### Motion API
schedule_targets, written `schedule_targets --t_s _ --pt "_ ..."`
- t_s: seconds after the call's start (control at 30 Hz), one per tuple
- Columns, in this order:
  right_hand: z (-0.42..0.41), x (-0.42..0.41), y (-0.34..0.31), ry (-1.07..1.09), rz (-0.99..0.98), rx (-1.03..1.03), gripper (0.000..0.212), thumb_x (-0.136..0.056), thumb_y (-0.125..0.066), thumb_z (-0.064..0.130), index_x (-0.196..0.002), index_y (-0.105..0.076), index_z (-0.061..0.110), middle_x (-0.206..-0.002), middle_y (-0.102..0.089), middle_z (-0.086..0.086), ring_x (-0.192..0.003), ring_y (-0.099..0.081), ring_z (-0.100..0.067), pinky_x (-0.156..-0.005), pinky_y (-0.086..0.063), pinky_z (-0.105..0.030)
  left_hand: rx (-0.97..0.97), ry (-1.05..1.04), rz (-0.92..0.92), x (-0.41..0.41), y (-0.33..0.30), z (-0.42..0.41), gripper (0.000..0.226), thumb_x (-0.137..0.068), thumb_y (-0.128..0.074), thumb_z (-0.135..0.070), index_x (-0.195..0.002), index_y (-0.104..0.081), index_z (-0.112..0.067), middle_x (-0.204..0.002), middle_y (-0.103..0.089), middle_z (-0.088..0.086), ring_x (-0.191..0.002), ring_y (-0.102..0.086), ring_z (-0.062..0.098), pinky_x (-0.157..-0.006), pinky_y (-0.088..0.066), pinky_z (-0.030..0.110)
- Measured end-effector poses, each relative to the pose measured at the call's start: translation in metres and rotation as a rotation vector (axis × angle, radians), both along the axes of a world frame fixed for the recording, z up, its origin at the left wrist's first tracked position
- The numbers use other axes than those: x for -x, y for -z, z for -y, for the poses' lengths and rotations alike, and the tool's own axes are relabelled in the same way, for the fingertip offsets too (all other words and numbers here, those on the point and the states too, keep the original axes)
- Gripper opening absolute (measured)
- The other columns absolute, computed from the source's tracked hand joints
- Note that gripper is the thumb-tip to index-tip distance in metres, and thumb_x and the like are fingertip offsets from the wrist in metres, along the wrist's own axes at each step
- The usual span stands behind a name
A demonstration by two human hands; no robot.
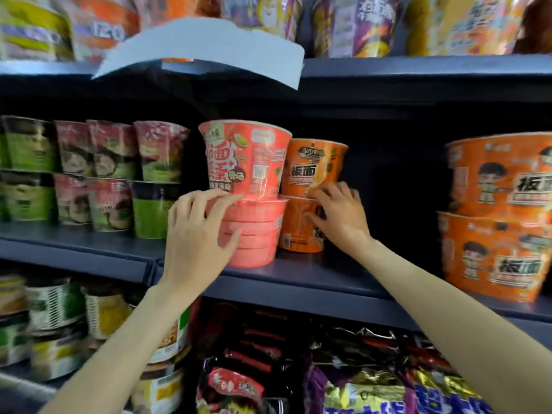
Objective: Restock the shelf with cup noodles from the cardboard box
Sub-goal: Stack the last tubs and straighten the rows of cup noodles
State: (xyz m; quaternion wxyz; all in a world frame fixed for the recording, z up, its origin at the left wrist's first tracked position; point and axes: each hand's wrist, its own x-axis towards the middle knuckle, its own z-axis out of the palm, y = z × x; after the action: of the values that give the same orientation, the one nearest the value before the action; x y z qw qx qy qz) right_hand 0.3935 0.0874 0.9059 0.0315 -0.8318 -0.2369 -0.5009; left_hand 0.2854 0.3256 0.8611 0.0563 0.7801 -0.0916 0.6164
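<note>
Two pink cup noodles are stacked on the middle shelf (313, 279): an upper pink cup (245, 156) on a lower pink cup (260, 234). Right beside them stand two stacked orange cups, an upper one (313, 165) and a lower one (298, 231). My left hand (197, 234) holds the lower pink cup from the left, fingertips at its rim under the upper cup, thumb on its front. My right hand (340, 216) grips the lower orange cup at its rim, its fingertips touching the base of the upper one. The cardboard box is out of view.
Green and red cups (89, 174) fill the shelf to the left. Large orange bowls (501, 180) are stacked at the right, with a dark gap between them and the orange cups. A white paper tag (203, 46) hangs from the shelf above. Noodle bags (358, 377) lie below.
</note>
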Motion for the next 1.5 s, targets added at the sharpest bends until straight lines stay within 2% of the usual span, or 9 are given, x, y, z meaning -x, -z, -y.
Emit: schedule_targets --t_s 0.2,0.43,0.57,0.73,0.9,1.03,1.13,1.37,1.5 --pt "-0.001 -0.005 -0.015 -0.225 -0.064 -0.195 0.020 -0.084 -0.069 0.026 -0.102 -0.072 0.018 -0.109 -0.069 0.001 -0.103 -0.061 -0.020 -0.092 -0.034 -0.033 0.064 0.062 0.049 -0.005 0.001 0.007 0.046 -0.077 -0.063 -0.028 -0.121 -0.057 -0.017 -0.120 -0.054 0.008 -0.114 -0.043 0.028 -0.098 -0.036 0.043" --pt "0.038 0.007 -0.020 -0.257 -0.055 -0.169 0.013 -0.081 -0.071 0.026 -0.091 -0.075 0.019 -0.100 -0.072 0.003 -0.090 -0.062 -0.020 -0.092 -0.041 -0.052 -0.110 0.280 0.219 0.004 -0.001 0.047 0.027 -0.080 -0.060 -0.009 -0.106 -0.067 -0.009 -0.111 -0.061 0.009 -0.108 -0.048 0.024 -0.097 -0.038 0.031" --pt "0.062 0.036 -0.021 -0.242 0.001 -0.155 0.013 -0.083 -0.070 0.024 -0.093 -0.074 0.018 -0.102 -0.070 0.003 -0.090 -0.055 -0.021 -0.089 -0.034 -0.043 -0.083 0.433 0.026 0.002 -0.001 0.087 0.034 -0.081 -0.060 -0.011 -0.116 -0.061 -0.011 -0.116 -0.056 0.006 -0.109 -0.050 0.016 -0.091 -0.038 0.019" --pt "0.076 0.076 -0.021 -0.259 0.068 -0.105 0.014 -0.081 -0.068 0.030 -0.090 -0.074 0.021 -0.098 -0.070 0.008 -0.089 -0.043 -0.011 -0.081 -0.030 -0.035 0.258 0.572 -0.317 -0.004 -0.001 0.133 0.076 -0.081 -0.067 -0.040 -0.144 -0.027 -0.024 -0.144 -0.029 0.004 -0.127 -0.038 0.016 -0.097 -0.035 0.027" --pt "0.082 0.112 -0.006 -0.327 -0.147 -0.485 0.032 -0.089 -0.062 0.024 -0.121 -0.060 0.020 -0.121 -0.055 0.003 -0.111 -0.046 -0.013 -0.094 -0.038 -0.026 0.554 0.675 -0.450 0.002 -0.005 0.155 0.098 -0.077 -0.071 -0.045 -0.148 -0.005 -0.032 -0.153 -0.010 0.006 -0.133 -0.032 0.020 -0.094 -0.029 0.028" --pt "0.083 0.110 0.012 -0.275 -0.627 -0.798 0.067 -0.091 -0.055 0.011 -0.148 -0.020 0.013 -0.147 -0.033 -0.009 -0.131 -0.039 -0.022 -0.101 -0.033 -0.026 0.591 0.636 -0.459 0.005 -0.002 0.159 0.104 -0.074 -0.071 -0.051 -0.148 0.000 -0.032 -0.151 -0.014 0.011 -0.137 -0.025 0.025 -0.103 -0.030 0.039" --pt "0.077 0.105 0.016 -0.405 -0.867 -0.849 0.075 -0.087 -0.052 -0.001 -0.151 -0.017 0.017 -0.140 -0.047 -0.009 -0.117 -0.050 -0.021 -0.103 -0.042 -0.037 0.568 0.605 -0.461 0.007 0.000 0.162 0.100 -0.074 -0.071 -0.050 -0.147 -0.006 -0.031 -0.147 -0.022 0.011 -0.133 -0.030 0.026 -0.103 -0.032 0.041" --pt "0.084 0.108 0.029 -0.503 -0.839 -0.857 0.077 -0.087 -0.056 0.000 -0.151 -0.018 0.021 -0.143 -0.041 0.001 -0.127 -0.044 -0.018 -0.104 -0.041 -0.037 0.575 0.718 -0.513 0.002 -0.006 0.149 0.088 -0.067 -0.072 -0.052 -0.142 -0.027 -0.037 -0.138 -0.035 0.002 -0.120 -0.047 0.018 -0.102 -0.041 0.042" --pt "0.079 0.125 0.025 -0.329 -0.579 -0.820 0.067 -0.090 -0.056 0.011 -0.148 -0.024 0.019 -0.147 -0.030 -0.006 -0.132 -0.036 -0.021 -0.101 -0.033 -0.028 0.769 0.790 -0.548 -0.010 -0.013 0.148 0.065 -0.089 -0.053 -0.051 -0.145 -0.025 -0.033 -0.146 -0.034 0.002 -0.131 -0.039 0.018 -0.109 -0.032 0.040"
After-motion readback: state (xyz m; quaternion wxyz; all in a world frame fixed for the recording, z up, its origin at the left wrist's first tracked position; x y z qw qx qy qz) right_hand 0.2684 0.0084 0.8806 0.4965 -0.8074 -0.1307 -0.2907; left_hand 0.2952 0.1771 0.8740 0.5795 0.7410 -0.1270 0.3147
